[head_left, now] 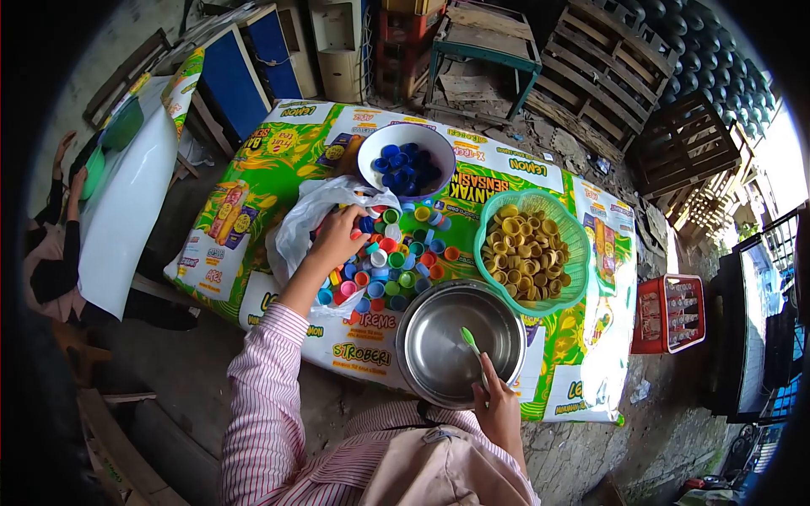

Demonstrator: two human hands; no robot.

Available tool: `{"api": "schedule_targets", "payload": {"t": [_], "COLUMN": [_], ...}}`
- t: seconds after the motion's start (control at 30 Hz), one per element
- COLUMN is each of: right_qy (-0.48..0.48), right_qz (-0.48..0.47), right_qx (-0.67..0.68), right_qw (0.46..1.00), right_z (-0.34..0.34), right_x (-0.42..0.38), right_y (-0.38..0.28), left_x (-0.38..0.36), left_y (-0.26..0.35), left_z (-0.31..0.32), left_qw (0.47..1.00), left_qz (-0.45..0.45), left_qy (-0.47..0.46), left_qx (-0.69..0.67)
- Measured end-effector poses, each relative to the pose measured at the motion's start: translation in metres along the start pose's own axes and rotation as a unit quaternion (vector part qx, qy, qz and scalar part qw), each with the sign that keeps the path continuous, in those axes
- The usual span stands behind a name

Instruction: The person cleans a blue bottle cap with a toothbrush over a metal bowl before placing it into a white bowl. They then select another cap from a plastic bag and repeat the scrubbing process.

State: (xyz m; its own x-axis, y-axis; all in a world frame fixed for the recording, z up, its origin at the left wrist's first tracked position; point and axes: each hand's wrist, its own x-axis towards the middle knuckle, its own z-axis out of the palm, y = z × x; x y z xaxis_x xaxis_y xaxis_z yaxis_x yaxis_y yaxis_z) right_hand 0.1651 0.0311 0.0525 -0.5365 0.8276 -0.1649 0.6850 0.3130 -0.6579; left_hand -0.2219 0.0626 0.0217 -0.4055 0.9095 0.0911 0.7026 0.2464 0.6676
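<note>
My left hand [336,236] is at the left side of a pile of loose plastic bottle caps [396,261] in many colours. Its fingers are bent together around a dark blue bottle cap [367,224]. Under and beside that hand lies a crumpled white plastic bag [295,232], partly beneath the caps. My right hand [499,415] is closed on the handle of a toothbrush [472,344] with a green head. The brush reaches over a steel bowl [422,371], which sits at the table's near edge and shows no caps inside.
A white bowl [368,152] of dark blue caps stands at the back. A green basket [578,253] of yellow caps is on the right. The table has a printed cover [245,278]. On the floor are a red crate [648,316] and pallets [591,63]. Another person's arms [74,198] show far left.
</note>
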Motion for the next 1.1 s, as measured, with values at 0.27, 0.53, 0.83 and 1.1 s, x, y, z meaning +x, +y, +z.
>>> {"api": "schedule_targets", "payload": {"t": [0.27, 0.53, 0.83, 1.1], "right_qy": [0.082, 0.059, 0.050, 0.047], "right_qz": [-0.030, -0.020, -0.060, -0.083], "right_qx": [0.032, 0.055, 0.077, 0.077], "right_qw": [0.996, 0.997, 0.994, 0.992], "right_z": [-0.009, -0.017, -0.022, -0.027], "right_x": [-0.005, -0.018, -0.023, -0.024], "right_y": [0.034, 0.051, 0.060, 0.065], "left_x": [-0.077, -0.112, -0.111, -0.113], "left_y": [0.074, 0.111, 0.094, 0.101], "left_z": [0.028, 0.136, 0.170, 0.166], "left_qw": [0.986, 0.981, 0.993, 0.991], "left_qz": [0.154, 0.163, 0.055, 0.091], "left_qy": [0.038, -0.066, -0.106, -0.076], "left_qx": [-0.053, -0.083, 0.016, -0.056]}}
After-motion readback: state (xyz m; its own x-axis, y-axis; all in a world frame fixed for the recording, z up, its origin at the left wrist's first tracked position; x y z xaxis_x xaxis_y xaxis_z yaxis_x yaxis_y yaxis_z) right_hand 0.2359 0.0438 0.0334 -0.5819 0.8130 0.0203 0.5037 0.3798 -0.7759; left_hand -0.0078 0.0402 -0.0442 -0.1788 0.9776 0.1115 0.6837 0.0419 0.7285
